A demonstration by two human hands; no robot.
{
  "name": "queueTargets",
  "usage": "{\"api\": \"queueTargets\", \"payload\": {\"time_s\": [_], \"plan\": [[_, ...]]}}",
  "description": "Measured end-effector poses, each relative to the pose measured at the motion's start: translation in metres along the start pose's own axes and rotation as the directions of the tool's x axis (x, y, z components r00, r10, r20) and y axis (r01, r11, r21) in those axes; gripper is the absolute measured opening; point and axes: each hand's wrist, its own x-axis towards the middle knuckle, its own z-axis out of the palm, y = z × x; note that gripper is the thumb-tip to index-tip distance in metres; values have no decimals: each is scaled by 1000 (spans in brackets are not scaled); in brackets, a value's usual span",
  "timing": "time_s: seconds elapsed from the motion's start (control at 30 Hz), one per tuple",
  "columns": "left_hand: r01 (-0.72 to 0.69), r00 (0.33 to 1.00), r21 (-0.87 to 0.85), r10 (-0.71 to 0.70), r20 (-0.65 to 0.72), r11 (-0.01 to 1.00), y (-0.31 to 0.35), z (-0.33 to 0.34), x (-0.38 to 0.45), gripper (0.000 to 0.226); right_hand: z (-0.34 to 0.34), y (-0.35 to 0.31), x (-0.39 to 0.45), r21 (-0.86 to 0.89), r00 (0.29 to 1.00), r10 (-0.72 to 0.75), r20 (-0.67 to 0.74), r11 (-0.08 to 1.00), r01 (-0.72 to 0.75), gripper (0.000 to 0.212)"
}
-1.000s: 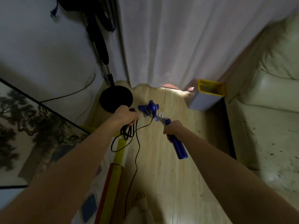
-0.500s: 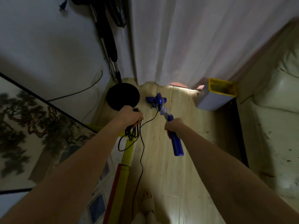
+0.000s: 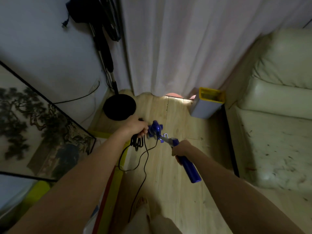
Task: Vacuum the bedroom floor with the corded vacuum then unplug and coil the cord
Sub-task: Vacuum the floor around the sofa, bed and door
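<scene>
— Vacuum, blue plastic stick type [image 3: 170,142]: where is it?
— Head on the pale wooden floor [image 3: 182,174], near the white curtain [image 3: 185,48]; handle slants up toward the camera.
— Right hand [image 3: 181,148]?
— Fingers curled round the handle's upper part.
— Left hand [image 3: 135,126]?
— Grips a bundle of black cord [image 3: 137,143]; loose cord hangs down to the floor.
— Surroundings?
— Black round stand base [image 3: 119,107] at left, grey bin with yellow rim [image 3: 206,105] at right, cream sofa [image 3: 273,115] beyond.

Head cam, wide-angle; looks fwd/down at floor [image 3: 177,166], near arms' reach.
</scene>
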Motion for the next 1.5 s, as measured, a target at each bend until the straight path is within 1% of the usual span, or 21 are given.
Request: {"api": "queueTargets", "payload": {"time_s": [0.1,0.23,0.33,0.43,0.53,0.6,0.73,0.9,1.03,1.17,1.3,1.4,1.5], "plan": [[-19,1000,-10,19,-7,1000,1,20,-33,14,-3,36,-30,-28,1000,-5,21,1000,5,7],[-45,999,2,45,-9,999,0,45,-81,14,-1,73,-75,-38,998,4,67,999,-1,12],[-76,997,12,76,-10,997,-6,64,-119,18,7,99,-107,13,989,34,142,999,-36,7],[-88,996,11,88,-8,996,-15,80,-150,19,15,120,-133,19,975,67,211,997,-72,5],[-105,994,20,106,-17,994,-16,90,-171,18,13,141,-156,32,981,57,186,997,-64,8],[-111,993,31,111,-24,993,-15,95,-180,20,11,155,-165,17,990,41,138,999,-44,5],[-118,993,48,119,-19,992,-19,104,-186,26,16,172,-170,-51,997,33,66,998,-30,7],[-113,992,66,116,-40,991,-24,108,-179,22,14,163,-174,-91,999,4,50,996,0,8],[-112,993,50,114,-40,992,-26,103,-168,21,15,157,-167,-40,999,12,53,999,-9,13],[-104,994,24,105,-22,994,-24,89,-141,17,2,138,-149,-37,999,4,41,999,-2,14],[-135,991,60,135,-3,989,-11,68,-107,19,-14,98,-124,-39,999,3,33,999,-2,13],[-106,994,74,105,13,992,-3,44,-75,20,-23,60,-101,-40,999,15,40,999,-14,17],[-103,994,72,101,30,992,10,15,-44,19,-38,25,-74,-49,1000,24,14,998,-24,17]]}}
